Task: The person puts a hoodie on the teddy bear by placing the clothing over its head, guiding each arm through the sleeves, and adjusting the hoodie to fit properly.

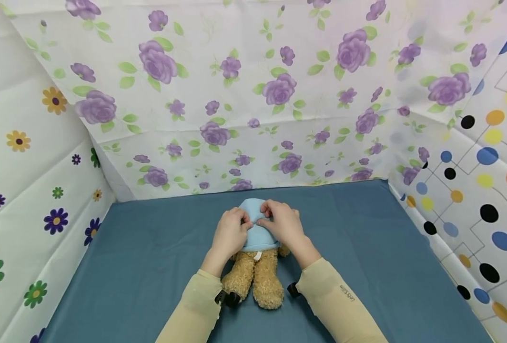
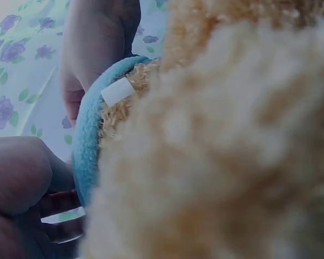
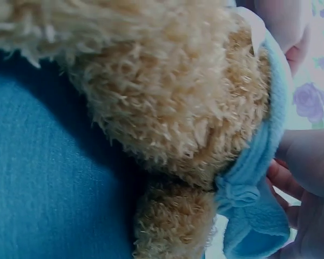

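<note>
A plush toy with curly light-brown fur, its legs (image 1: pixel 268 286) toward me, lies on the table. Light-blue fleece clothing (image 1: pixel 259 238) covers its upper body, and no face shows. My left hand (image 1: pixel 229 231) pinches the fleece from the left, thumb and fingers at its middle. From the right, my right hand (image 1: pixel 284 223) pinches the fleece too, close to the left fingertips. Below the hem sticks out a small white tag (image 2: pixel 117 91). The right wrist view shows a gathered fold (image 3: pixel 237 195) of the clothing beside a furry arm (image 3: pixel 175 221).
A blue-grey cloth (image 1: pixel 163 267) covers the table. White sheets stand around it: a purple-rose one (image 1: pixel 245 109) at the back, a flowered one (image 1: pixel 35 209) on the left, a dotted one (image 1: pixel 468 190) on the right. Black wrist mounts (image 1: pixel 228 298) sit near the toy's legs.
</note>
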`<state>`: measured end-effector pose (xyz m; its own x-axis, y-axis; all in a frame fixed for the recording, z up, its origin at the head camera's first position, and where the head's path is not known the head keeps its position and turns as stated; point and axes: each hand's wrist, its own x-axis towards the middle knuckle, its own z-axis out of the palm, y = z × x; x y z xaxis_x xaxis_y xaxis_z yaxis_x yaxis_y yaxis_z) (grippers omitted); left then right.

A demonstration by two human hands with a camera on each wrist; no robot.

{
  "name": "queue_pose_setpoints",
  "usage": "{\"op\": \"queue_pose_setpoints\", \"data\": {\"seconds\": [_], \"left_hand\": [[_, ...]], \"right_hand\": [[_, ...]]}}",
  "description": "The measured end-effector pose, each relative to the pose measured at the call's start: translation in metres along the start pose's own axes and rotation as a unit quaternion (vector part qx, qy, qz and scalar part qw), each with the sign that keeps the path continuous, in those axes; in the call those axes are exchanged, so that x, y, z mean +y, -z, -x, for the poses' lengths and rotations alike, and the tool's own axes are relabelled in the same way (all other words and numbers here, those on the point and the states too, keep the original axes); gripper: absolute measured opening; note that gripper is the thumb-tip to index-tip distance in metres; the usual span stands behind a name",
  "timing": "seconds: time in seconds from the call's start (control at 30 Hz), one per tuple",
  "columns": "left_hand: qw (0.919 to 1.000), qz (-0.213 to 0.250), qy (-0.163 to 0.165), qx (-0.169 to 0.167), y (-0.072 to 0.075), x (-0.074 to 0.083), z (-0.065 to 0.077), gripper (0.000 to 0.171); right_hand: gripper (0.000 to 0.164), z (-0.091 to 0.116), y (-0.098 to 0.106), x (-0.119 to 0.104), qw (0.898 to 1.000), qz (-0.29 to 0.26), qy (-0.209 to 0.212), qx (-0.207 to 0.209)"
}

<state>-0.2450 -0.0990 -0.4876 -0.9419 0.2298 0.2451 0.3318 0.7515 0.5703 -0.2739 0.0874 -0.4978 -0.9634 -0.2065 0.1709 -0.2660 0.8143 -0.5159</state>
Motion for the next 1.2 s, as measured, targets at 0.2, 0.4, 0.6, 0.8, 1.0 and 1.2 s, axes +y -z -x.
{"op": "queue_pose_setpoints", "data": {"seconds": [0.2, 0.4, 0.6, 0.8, 1.0, 1.2], "left_hand": [[0.9993, -0.038, -0.005, 0.005, -0.002, 0.007, -0.002, 0.026], [0.9987, -0.028, -0.042, -0.006, -0.003, 0.003, 0.008, 0.028], [0.9949, 0.046, -0.032, -0.083, 0.008, -0.006, 0.008, 0.024], [0.9940, 0.073, 0.010, -0.081, 0.006, -0.010, 0.004, 0.020], [0.9965, 0.067, 0.041, -0.030, -0.005, -0.011, 0.006, 0.019], [0.9980, 0.031, 0.050, 0.021, -0.011, -0.010, 0.008, 0.020]], "right_hand": [[0.022, -0.002, -0.003, 0.000, 0.998, 0.046, 0.026, 0.040], [0.022, 0.004, -0.005, 0.002, 0.999, -0.007, 0.048, 0.020], [0.020, 0.003, -0.005, 0.007, 0.996, -0.065, 0.062, -0.016], [0.019, 0.000, -0.002, 0.016, 0.990, -0.136, 0.041, -0.021], [0.010, -0.001, -0.001, 0.015, 0.989, -0.126, 0.068, -0.023], [0.007, 0.000, -0.001, 0.013, 0.984, -0.137, 0.109, -0.038]]}}
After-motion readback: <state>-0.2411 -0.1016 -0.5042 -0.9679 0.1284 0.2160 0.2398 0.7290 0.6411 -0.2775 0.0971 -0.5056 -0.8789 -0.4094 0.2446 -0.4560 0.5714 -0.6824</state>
